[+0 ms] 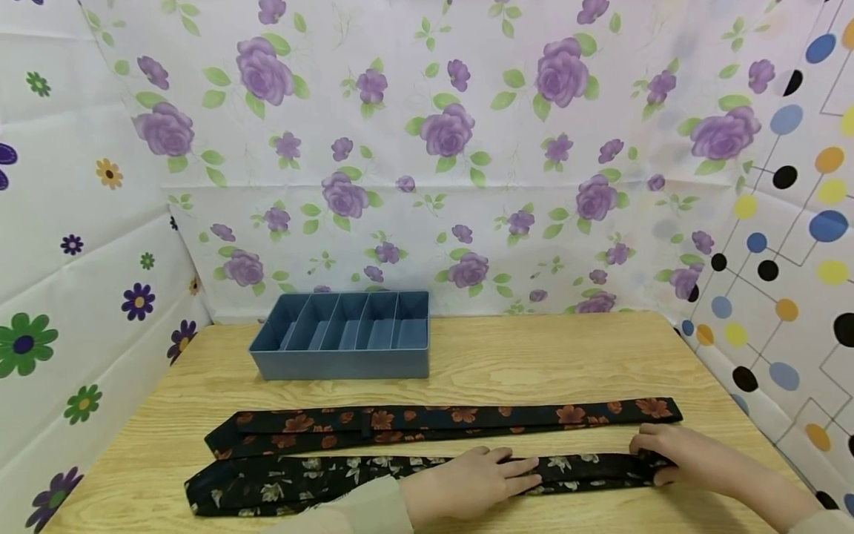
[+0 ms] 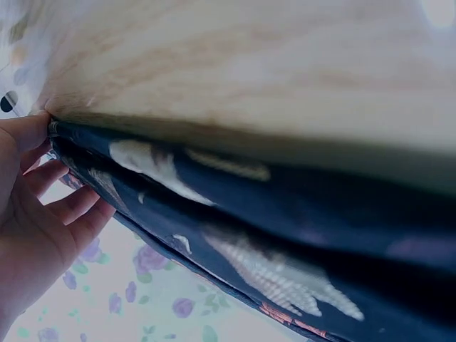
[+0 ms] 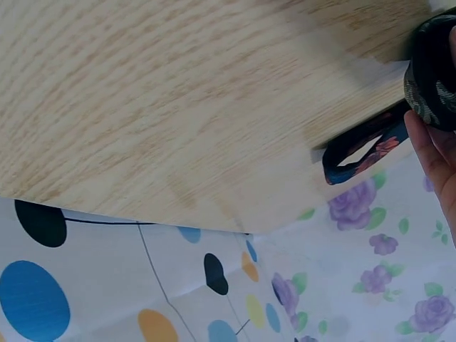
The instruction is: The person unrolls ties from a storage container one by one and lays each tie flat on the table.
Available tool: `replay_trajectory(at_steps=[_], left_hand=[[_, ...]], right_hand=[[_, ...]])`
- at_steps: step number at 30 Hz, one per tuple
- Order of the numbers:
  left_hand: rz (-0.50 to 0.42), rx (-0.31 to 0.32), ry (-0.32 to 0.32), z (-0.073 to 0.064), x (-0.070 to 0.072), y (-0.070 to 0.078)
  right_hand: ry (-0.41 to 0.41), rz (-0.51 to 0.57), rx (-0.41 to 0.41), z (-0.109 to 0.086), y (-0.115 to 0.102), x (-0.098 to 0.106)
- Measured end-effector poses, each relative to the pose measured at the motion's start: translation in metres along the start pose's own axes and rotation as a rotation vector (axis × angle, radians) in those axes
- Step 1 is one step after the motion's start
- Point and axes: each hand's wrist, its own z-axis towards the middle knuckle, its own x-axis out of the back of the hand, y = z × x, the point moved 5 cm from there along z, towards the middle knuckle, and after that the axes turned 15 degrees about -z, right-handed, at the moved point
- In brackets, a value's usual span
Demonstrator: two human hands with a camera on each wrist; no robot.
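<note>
A black necktie with pale flowers (image 1: 270, 483) lies lengthwise along the front of the table, folded double. My left hand (image 1: 467, 480) rests flat across its middle, fingers stretched out over the cloth. The left wrist view shows that hand (image 2: 35, 224) with thumb and fingertips at the tie's surface (image 2: 271, 242). At the narrow right end, my right hand (image 1: 683, 454) pinches the tie, whose end bends up into a curl (image 3: 427, 75) in the right wrist view. Just behind lies a second dark necktie with orange flowers (image 1: 460, 419), folded and touched by neither hand.
A blue-grey box with several compartments (image 1: 343, 365) stands at the back left of the wooden table (image 1: 547, 363). Patterned cloth hangs behind and at both sides, purple roses (image 1: 447, 130) at the back and coloured dots (image 1: 783, 178) at the right.
</note>
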Motion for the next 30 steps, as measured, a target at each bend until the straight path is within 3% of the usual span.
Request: replay_trajectory(at_steps=[12, 30], left_hand=[[0.035, -0.004, 0.011, 0.000, -0.002, 0.000], [0.052, 0.022, -0.022, -0.001, -0.006, 0.000]], right_hand=[[-0.060, 0.046, -0.068, -0.005, 0.006, -0.001], [0.020, -0.028, 0.034, -0.014, 0.013, -0.002]])
